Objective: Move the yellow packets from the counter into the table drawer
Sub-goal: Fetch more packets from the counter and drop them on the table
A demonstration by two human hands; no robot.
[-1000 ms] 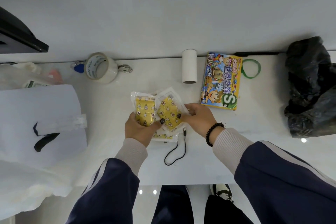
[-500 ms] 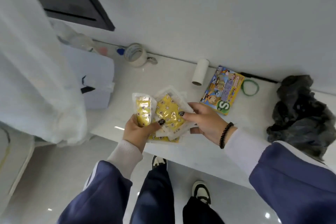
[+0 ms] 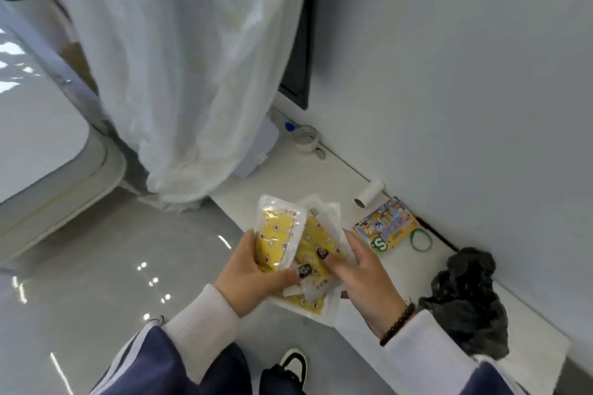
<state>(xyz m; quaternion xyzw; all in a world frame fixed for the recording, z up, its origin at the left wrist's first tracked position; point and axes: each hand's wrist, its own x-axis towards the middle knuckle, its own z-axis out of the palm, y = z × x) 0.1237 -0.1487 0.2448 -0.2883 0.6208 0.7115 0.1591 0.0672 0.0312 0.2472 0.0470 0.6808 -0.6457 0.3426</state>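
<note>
Several yellow packets (image 3: 278,234) in clear wrappers, printed with small cartoon figures, are bunched between both hands, lifted off the white counter (image 3: 324,176). My left hand (image 3: 253,272) grips the left packet from below, thumb laid across the stack. My right hand (image 3: 362,272) holds the right side of the bunch, its thumb pressed on a packet's front. The bunch hangs over the counter's front edge and the grey floor. No drawer is in view.
On the counter lie a tape roll (image 3: 305,137), a white cardboard tube (image 3: 369,192), a colourful booklet (image 3: 386,226), a green band (image 3: 422,239) and a black plastic bag (image 3: 465,301). A white curtain (image 3: 179,74) hangs at the left; a white rounded furniture piece (image 3: 48,151) stands far left.
The view has swung left, away from the counter. Both hands kept hold of the packets and lifted them clear of the counter toward the floor side.
</note>
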